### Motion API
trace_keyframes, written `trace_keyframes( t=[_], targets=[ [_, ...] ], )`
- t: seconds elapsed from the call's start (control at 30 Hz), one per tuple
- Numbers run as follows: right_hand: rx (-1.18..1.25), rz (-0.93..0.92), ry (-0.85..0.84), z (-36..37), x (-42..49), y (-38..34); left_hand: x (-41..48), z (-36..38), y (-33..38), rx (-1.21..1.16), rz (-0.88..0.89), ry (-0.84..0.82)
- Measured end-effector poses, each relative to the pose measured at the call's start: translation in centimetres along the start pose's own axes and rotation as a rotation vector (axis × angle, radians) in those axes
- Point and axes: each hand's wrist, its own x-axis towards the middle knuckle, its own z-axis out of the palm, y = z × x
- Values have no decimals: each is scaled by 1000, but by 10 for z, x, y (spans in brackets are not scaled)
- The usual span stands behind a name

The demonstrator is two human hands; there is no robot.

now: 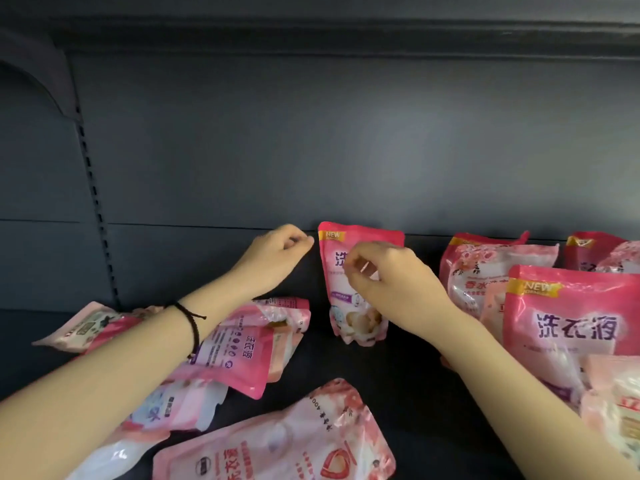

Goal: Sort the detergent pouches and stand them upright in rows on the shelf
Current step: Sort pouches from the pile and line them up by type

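Observation:
A pink detergent pouch (360, 306) stands upright against the shelf's dark back wall. My left hand (280, 252) hovers just left of its top corner, fingers loosely curled, holding nothing. My right hand (391, 282) is in front of the pouch's face, fingers loosely curled, and I see no grip on it. To the right, more pink pouches stand in rows: a large front one (568, 327) and blossom-print ones (485, 268) behind it. A heap of pouches (239, 344) lies flat under my left forearm. Another pouch (277, 441) lies flat at the front.
The dark shelf floor (388, 368) shows between the lying and standing pouches. A slotted upright rail (98, 209) runs down the back wall at left. The upper shelf's edge (311, 26) hangs overhead. Pale pouches (616, 410) crowd the right front.

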Motion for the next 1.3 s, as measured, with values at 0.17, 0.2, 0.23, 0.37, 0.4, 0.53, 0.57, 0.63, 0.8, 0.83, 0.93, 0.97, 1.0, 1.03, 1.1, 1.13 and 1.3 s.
trace_keyframes(
  t=[0.17,0.2,0.23,0.37,0.4,0.53,0.57,0.63,0.8,0.83,0.93,0.97,1.0,1.03,1.1,1.13,1.3],
  targets=[
    [-235,-311,-391,1,-10,-27,-49,-22,-3,396,177,-153],
    [-282,-345,-428,4,-12,-29,-56,-25,-5,456,180,-182],
    [-328,-370,-449,8,-15,-30,-63,-29,-7,508,184,-206],
    [-405,-409,-484,18,-29,-34,-91,-46,-14,715,295,-266],
    [-416,-417,-494,19,-32,-37,-98,-51,-16,765,355,-274],
    [-442,-456,-573,21,-44,-58,-125,-67,-26,856,561,-321],
    [-448,-465,-609,23,-47,-65,-131,-70,-29,869,597,-337],
    [-451,-463,-685,30,-50,-77,-143,-74,-34,874,649,-363],
    [-458,-260,-856,54,-49,-85,-173,-74,-46,723,600,-411],
    [-418,-187,-894,59,-48,-84,-180,-71,-48,689,572,-416],
    [-246,0,-952,72,-48,-83,-200,-62,-51,605,471,-437],
    [-195,49,-951,74,-49,-83,-205,-59,-52,584,446,-438],
    [-144,88,-937,75,-49,-81,-208,-57,-53,560,421,-429],
    [-95,119,-906,74,-49,-79,-209,-56,-53,532,396,-412],
    [-20,165,-822,67,-48,-74,-205,-55,-52,472,347,-369],
    [5,177,-778,62,-48,-71,-202,-55,-51,435,319,-347],
    [273,270,-485,27,-55,-54,-174,-57,-36,267,285,-149]
  ],
)
